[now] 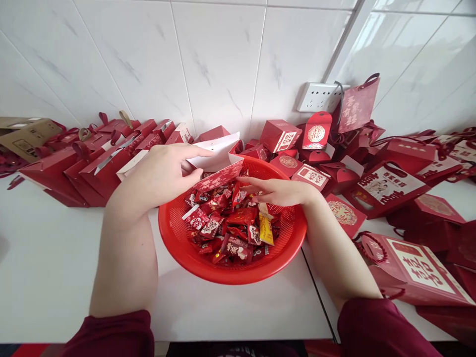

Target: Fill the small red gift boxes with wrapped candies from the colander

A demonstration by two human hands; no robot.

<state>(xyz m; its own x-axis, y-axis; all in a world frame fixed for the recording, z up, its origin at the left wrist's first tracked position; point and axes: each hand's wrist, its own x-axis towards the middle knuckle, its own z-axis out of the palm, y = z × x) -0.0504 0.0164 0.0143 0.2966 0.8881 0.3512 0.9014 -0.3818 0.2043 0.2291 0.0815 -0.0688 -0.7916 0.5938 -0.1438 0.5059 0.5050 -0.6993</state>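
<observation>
One red paper box [223, 177] was open, many shiny wrapped candies [234, 243] loose: seemingly midway.
Your left hand [159, 171] gripped the box over the round red plastic basket's [238, 277] far side; your right hand [280, 192] hovered nearby, its grasp and the box's contents unclear.

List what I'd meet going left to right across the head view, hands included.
Brown box → left hand, on an open box → right hand → white socket strip → upright pink bag → large red box with a white label.
</observation>
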